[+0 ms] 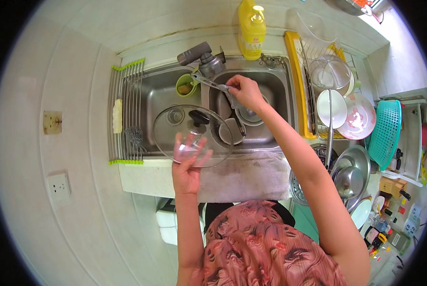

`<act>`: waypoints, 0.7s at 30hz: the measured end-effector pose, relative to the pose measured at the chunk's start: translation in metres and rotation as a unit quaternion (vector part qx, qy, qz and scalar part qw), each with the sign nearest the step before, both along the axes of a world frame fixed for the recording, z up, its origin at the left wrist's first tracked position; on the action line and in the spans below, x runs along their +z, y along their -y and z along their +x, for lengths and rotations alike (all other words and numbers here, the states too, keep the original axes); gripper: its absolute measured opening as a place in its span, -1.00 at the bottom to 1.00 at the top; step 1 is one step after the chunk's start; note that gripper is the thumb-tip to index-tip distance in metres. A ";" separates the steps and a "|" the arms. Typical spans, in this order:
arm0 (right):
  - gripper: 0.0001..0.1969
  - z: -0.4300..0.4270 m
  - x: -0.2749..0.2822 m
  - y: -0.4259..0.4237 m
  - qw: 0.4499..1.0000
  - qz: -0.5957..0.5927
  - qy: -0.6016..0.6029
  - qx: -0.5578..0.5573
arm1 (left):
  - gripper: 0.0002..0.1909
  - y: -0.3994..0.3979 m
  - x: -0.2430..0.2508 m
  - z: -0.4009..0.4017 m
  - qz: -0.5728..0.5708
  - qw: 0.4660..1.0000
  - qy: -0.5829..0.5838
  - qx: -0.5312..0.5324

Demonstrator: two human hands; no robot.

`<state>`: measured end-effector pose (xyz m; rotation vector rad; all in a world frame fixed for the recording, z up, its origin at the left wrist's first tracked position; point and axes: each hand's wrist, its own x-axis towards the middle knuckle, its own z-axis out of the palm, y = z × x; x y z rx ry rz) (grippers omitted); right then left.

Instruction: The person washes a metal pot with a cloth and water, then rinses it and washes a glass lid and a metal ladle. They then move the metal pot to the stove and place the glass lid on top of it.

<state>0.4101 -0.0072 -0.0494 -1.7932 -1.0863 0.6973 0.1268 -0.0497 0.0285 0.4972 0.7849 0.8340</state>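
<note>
My left hand (188,164) holds a glass pot lid (213,143) with a black knob over the left basin and the sink's front edge; its fingers show through the glass. Over the right basin, the fingers of my right hand (244,92) pinch a pale, partly see-through thing (231,98) that I cannot identify. A metal utensil (206,81) reaches from the green cup (185,85) towards these fingers. Below my right hand, a bowl (231,131), another round vessel (252,119) and dark chopsticks (239,123) lie in the right basin.
A faucet (210,64) and a yellow pump bottle (252,39) stand behind the sink. On the left, a roll-up rack (127,78) bears a steel scourer (135,137). A towel (245,177) covers the front edge. At right are a dish rack (308,68), plates and a teal basket (385,134).
</note>
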 end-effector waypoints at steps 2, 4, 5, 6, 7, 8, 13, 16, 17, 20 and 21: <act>-0.78 -0.014 -0.009 0.022 1.000 -0.019 0.014 0.006 | -0.18 0.001 0.003 -0.013 0.007 1.000 0.000 0.013; -0.78 -0.033 -0.021 0.042 0.999 -0.046 0.018 0.011 | -0.19 -0.001 0.005 -0.026 0.021 0.999 0.002 0.027; -0.78 -0.042 -0.028 0.050 0.999 -0.045 0.023 0.010 | -0.19 -0.002 0.003 -0.032 0.022 0.999 0.007 0.026; -0.78 -0.053 -0.033 0.057 0.998 -0.054 -0.006 0.013 | -0.19 -0.004 0.001 -0.039 0.022 0.999 0.011 0.028; -0.79 -0.062 -0.036 0.063 0.997 -0.064 -0.034 0.016 | -0.19 -0.005 0.001 -0.044 0.021 0.999 0.017 0.029; -0.79 -0.073 -0.039 0.067 0.997 -0.065 -0.028 0.014 | -0.19 -0.007 0.001 -0.050 0.021 0.999 0.023 0.028; -0.80 -0.132 -0.033 0.070 0.998 -0.046 0.013 0.031 | -0.19 -0.015 -0.001 -0.079 0.016 0.998 0.055 0.037; -0.75 -0.163 -0.035 0.068 0.996 -0.068 0.029 0.044 | -0.18 -0.021 0.000 -0.095 0.024 0.998 0.055 0.034; -0.73 -0.171 -0.037 0.067 0.996 -0.064 0.039 0.054 | -0.18 -0.023 0.000 -0.100 0.024 0.997 0.057 0.034; -0.71 -0.180 -0.058 0.074 0.986 -0.053 0.092 0.131 | -0.18 -0.031 0.002 -0.113 0.036 0.998 0.035 0.025; -0.71 -0.185 -0.056 0.073 0.971 -0.017 0.142 0.194 | -0.18 -0.033 0.003 -0.119 0.026 0.999 0.042 0.020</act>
